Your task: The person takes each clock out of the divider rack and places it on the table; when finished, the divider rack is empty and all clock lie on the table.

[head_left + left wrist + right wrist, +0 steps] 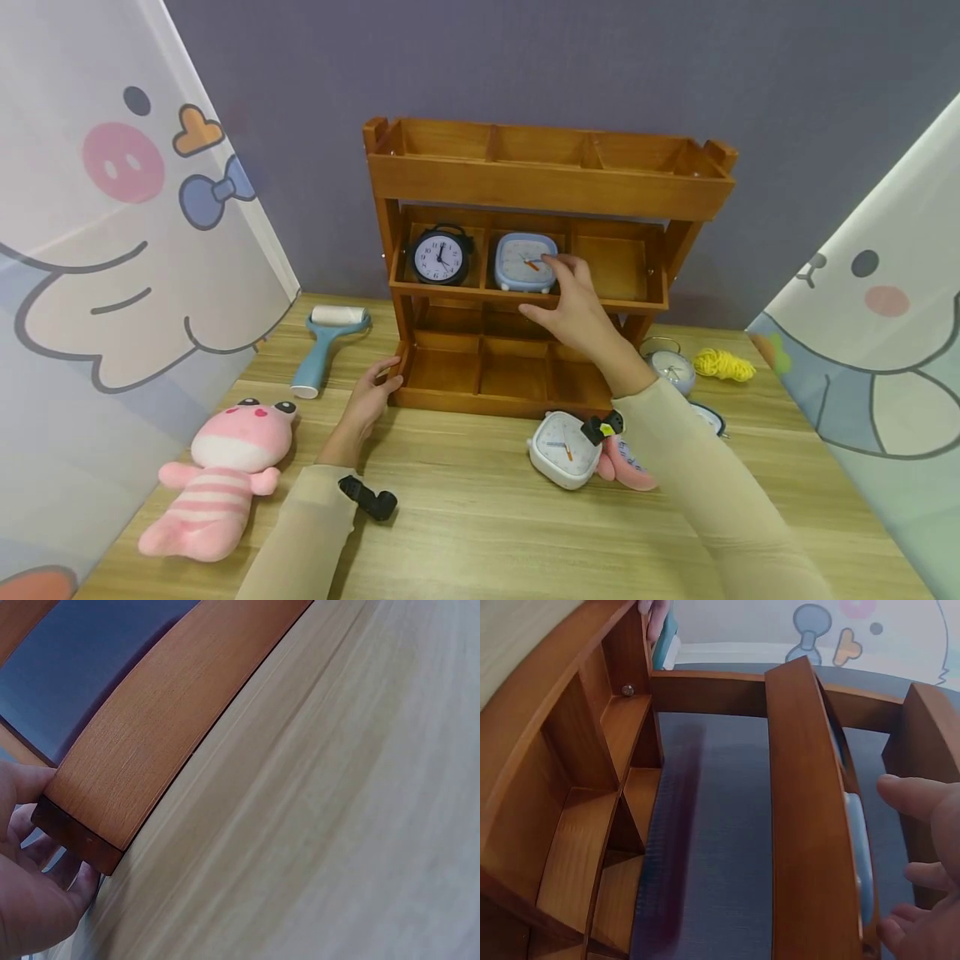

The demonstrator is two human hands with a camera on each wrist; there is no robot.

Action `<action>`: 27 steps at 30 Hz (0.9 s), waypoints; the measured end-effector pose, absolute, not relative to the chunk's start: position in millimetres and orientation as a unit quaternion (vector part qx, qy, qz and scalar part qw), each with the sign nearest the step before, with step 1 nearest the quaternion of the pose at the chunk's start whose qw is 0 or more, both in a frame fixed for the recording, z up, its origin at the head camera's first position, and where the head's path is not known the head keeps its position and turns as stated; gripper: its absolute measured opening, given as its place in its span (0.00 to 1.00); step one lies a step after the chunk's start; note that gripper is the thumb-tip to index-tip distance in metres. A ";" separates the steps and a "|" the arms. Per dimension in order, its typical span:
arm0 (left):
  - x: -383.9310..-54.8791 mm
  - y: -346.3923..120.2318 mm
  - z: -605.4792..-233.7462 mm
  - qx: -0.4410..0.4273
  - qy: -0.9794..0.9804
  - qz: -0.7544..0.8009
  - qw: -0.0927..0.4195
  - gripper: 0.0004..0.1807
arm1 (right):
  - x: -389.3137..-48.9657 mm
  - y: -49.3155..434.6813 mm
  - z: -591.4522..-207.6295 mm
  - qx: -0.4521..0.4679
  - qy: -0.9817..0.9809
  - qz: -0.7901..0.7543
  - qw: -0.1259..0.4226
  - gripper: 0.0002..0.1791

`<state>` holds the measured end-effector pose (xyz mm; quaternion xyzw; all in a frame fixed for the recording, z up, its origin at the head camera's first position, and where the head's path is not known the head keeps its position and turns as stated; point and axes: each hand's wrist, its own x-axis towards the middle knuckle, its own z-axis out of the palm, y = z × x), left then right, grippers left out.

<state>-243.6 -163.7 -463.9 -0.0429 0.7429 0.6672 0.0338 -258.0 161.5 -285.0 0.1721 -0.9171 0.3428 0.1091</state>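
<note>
A brown wooden three-tier shelf (551,185) stands at the back of the table. My left hand (367,400) grips the front left corner of its lowest tier, with the thumb and fingers around the wooden end in the left wrist view. On the middle tier, a black alarm clock (438,258) sits in the left compartment and a light blue alarm clock (517,268) leans back in the centre one. My right hand (576,312) is at the blue clock's right side, fingers spread, with a fingertip over its face. In the right wrist view the fingers (922,799) are uncurled beside the clock.
A white clock (551,467) lies before the shelf, beside a pink object (636,477) partly behind my right sleeve. Right of the shelf are a silver clock (670,367) and yellow cord (723,365). To the left lie a lint roller (317,354) and a pink plush toy (225,483).
</note>
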 end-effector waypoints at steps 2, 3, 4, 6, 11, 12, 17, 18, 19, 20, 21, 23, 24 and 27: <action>-243.8 -163.8 -463.6 -0.044 0.745 0.665 0.034 0.25 | -264.8 156.9 -284.0 0.166 -0.916 0.348 0.110 0.47; -243.8 -163.8 -463.4 -0.043 0.745 0.665 0.034 0.25 | -268.2 154.8 -283.6 0.163 -0.917 0.348 0.111 0.47; -243.8 -163.8 -463.4 -0.044 0.746 0.664 0.034 0.26 | -271.4 152.6 -283.1 0.160 -0.917 0.349 0.110 0.48; -244.0 -163.9 -463.6 -0.041 0.744 0.666 0.033 0.26 | -277.1 148.8 -282.3 0.152 -0.918 0.350 0.107 0.49; -242.8 -163.6 -462.8 -0.035 0.740 0.671 0.035 0.26 | -287.8 141.6 -280.6 0.125 -0.926 0.342 0.101 0.52; -242.5 -163.6 -462.7 -0.035 0.739 0.672 0.034 0.26 | -289.5 140.4 -280.2 0.120 -0.928 0.337 0.100 0.53; -242.2 -163.3 -462.7 -0.037 0.737 0.674 0.032 0.25 | -295.4 135.8 -277.8 0.104 -0.932 0.336 0.093 0.54; -242.2 -163.4 -462.9 -0.037 0.737 0.674 0.033 0.25 | -296.6 135.1 -277.7 0.101 -0.931 0.338 0.091 0.55; -242.1 -163.5 -463.0 -0.037 0.738 0.673 0.034 0.25 | -297.8 134.5 -277.8 0.097 -0.930 0.342 0.089 0.55; -242.1 -163.5 -463.5 -0.037 0.739 0.672 0.035 0.25 | -298.9 134.1 -277.8 0.094 -0.930 0.344 0.087 0.55; -242.1 -163.6 -463.6 -0.038 0.740 0.671 0.035 0.25 | -300.1 133.8 -277.9 0.091 -0.930 0.346 0.086 0.56; -242.2 -163.8 -463.7 -0.039 0.740 0.670 0.036 0.25 | -302.7 133.4 -277.8 0.084 -0.930 0.348 0.080 0.57; -242.3 -164.0 -463.5 -0.039 0.740 0.670 0.036 0.25 | -303.9 133.1 -277.4 0.082 -0.931 0.348 0.078 0.57; -242.1 -164.0 -462.2 -0.038 0.740 0.671 0.034 0.25 | -306.1 131.8 -275.3 0.077 -0.931 0.349 0.068 0.59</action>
